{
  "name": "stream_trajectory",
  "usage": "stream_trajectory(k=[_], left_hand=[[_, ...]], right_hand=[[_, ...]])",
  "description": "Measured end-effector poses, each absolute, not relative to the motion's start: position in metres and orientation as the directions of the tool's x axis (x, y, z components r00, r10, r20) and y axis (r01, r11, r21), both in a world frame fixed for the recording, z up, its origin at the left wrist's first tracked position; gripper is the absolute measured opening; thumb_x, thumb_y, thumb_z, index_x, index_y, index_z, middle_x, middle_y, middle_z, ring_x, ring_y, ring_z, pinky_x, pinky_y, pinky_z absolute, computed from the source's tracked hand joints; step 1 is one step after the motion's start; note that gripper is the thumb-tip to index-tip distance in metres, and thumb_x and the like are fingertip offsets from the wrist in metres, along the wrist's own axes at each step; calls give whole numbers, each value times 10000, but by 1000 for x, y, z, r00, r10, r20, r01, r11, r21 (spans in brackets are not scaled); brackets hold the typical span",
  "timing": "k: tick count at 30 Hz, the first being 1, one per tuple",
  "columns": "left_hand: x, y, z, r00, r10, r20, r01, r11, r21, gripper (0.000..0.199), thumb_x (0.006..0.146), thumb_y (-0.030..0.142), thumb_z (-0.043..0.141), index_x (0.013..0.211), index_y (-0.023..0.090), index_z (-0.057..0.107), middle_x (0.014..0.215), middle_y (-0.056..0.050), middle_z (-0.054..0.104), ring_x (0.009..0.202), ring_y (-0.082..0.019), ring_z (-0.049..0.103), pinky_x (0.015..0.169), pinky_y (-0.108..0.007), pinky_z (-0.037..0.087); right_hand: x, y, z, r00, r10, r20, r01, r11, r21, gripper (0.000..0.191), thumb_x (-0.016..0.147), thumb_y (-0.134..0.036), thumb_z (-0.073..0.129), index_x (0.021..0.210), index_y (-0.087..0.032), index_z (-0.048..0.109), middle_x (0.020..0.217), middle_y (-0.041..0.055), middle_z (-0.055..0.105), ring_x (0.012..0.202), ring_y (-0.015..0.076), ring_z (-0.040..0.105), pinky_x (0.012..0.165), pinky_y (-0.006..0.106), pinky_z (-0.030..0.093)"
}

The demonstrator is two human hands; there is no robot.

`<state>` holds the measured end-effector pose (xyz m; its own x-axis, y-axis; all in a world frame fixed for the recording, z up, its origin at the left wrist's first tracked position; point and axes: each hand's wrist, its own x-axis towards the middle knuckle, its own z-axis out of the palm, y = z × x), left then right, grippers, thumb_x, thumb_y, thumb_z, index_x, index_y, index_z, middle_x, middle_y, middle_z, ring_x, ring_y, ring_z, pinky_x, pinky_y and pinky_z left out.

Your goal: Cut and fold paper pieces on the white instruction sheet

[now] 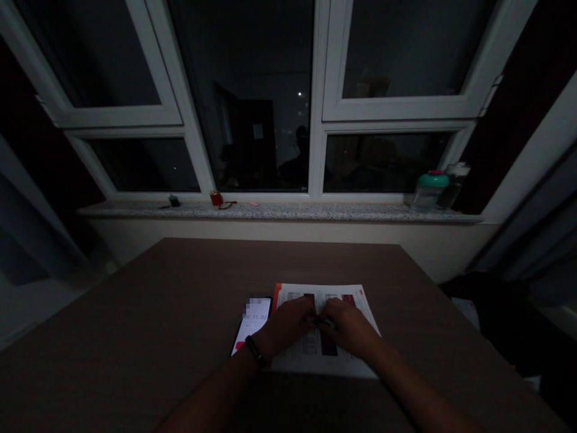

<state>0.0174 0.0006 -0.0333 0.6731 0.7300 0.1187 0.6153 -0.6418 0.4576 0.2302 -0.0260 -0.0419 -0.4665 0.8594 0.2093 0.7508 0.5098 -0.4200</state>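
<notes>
My left hand [286,325] and my right hand [349,329] rest close together on a stapled or stacked set of printed paper sheets [351,307] with an orange edge and dark red bars. Between the fingertips sits a small dark and silver object [324,322], partly hidden by my fingers, and it is too small and dim to name. My right hand's fingers appear closed on it. A smartphone [252,322] with a lit timer screen lies just left of my left hand, touching the sheets. My left wrist wears a dark band [256,352].
The papers lie on a dark brown wooden table [135,337]. Beyond its far edge is a speckled stone windowsill [279,211] holding a red cup [216,198], a small dark object [174,201], and a teal-lidded bottle [429,191] with another bottle [454,186].
</notes>
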Motion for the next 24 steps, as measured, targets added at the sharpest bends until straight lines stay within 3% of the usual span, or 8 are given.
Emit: stream_trajectory(k=[3,6,9,14,24], left_hand=[[17,0,-37,681,719,139,599,-656,459,199,914,183,604,1095,217,530,1176,-46,605,1092,-220,576,947,-321,433],[18,-1,-39,669,731,136,618,-649,445,189,922,184,584,1100,217,529,1184,-55,597,1110,-223,566,962,-327,426],[19,-2,-38,645,759,88,664,-614,426,176,911,199,601,1072,210,533,1129,-54,609,1055,-224,583,918,-323,441],[21,-3,-36,646,755,114,656,-625,423,128,927,175,560,1046,206,524,1099,-47,604,1022,-209,584,888,-303,446],[25,-4,-38,646,750,143,659,-643,390,105,941,155,564,1036,191,540,1169,-66,589,1109,-220,559,978,-337,434]], right_hand=[[228,-26,-44,-436,872,221,743,488,-459,213,832,-148,647,1037,-206,654,980,41,645,952,201,586,792,281,412],[227,-28,-42,-451,864,224,739,502,-449,180,850,-154,628,1018,-205,666,986,46,630,970,201,576,820,285,410],[227,-30,-39,-467,856,222,769,517,-377,91,875,-188,619,938,-200,685,983,49,601,972,204,559,822,297,399],[227,-29,-38,-506,836,210,809,545,-219,124,918,-247,596,905,-206,713,989,58,579,985,225,531,843,337,377],[223,-29,-36,-472,853,223,785,522,-334,147,906,-148,571,964,-192,698,970,46,613,972,193,576,830,290,418]])
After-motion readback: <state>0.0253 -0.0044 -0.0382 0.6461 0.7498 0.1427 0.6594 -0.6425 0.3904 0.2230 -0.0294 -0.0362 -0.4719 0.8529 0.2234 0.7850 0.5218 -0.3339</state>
